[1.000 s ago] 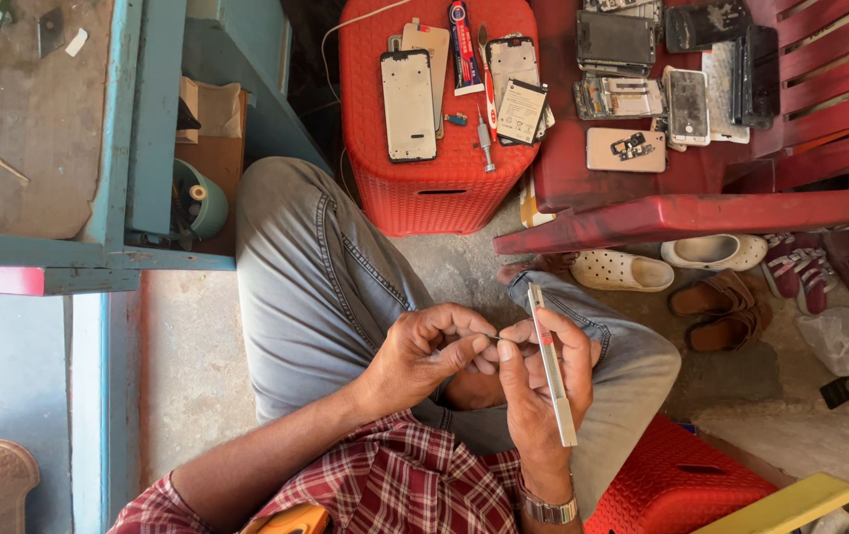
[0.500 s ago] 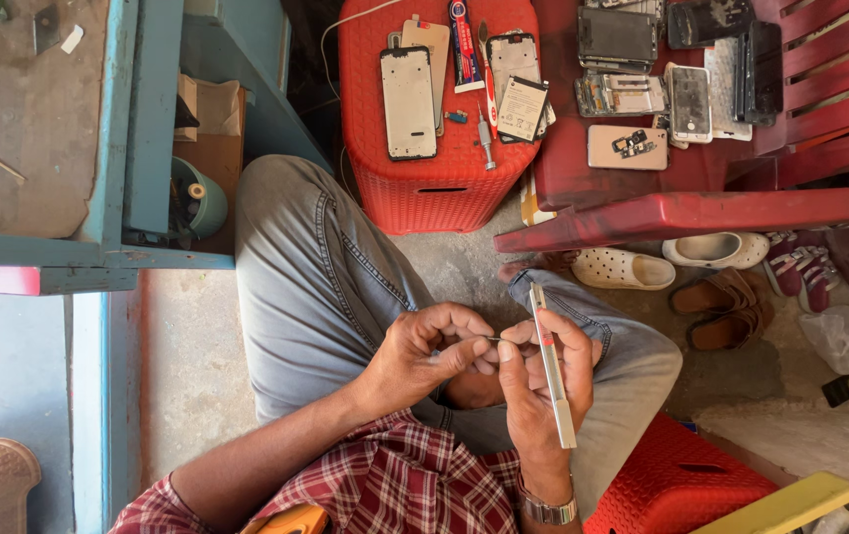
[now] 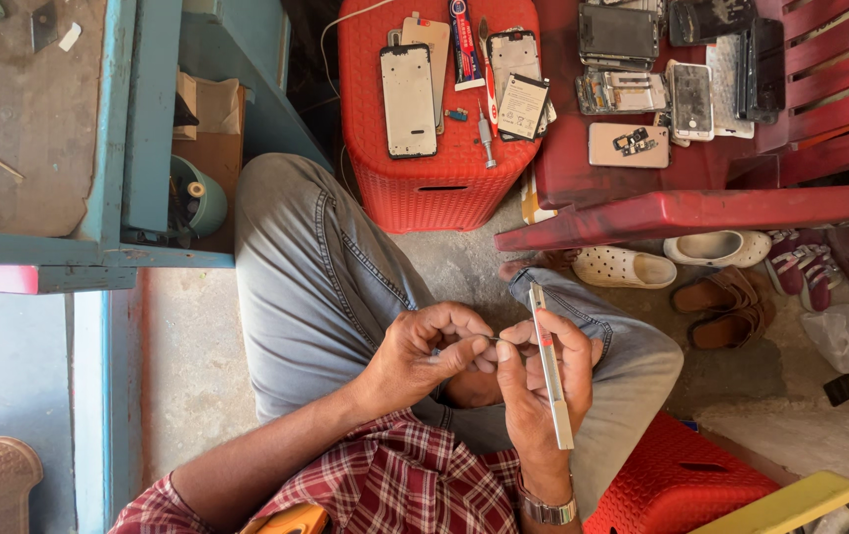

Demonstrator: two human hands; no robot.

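Two hands met over the lap: the right hand (image 3: pixel 543 381) gripped a slim phone (image 3: pixel 550 366) edge-on, its grip closed around it, while the left hand (image 3: pixel 424 351) pinched a thin tool (image 3: pixel 489 339) against the phone's side. Beyond the knees, a red stool (image 3: pixel 415 188) carried a phone frame (image 3: pixel 409 99).

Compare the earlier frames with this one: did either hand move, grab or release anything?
No visible change. The right hand holds the phone edge-on over the lap, and the left hand keeps a thin tool pinched against it. The parts on the red stool lie as before.
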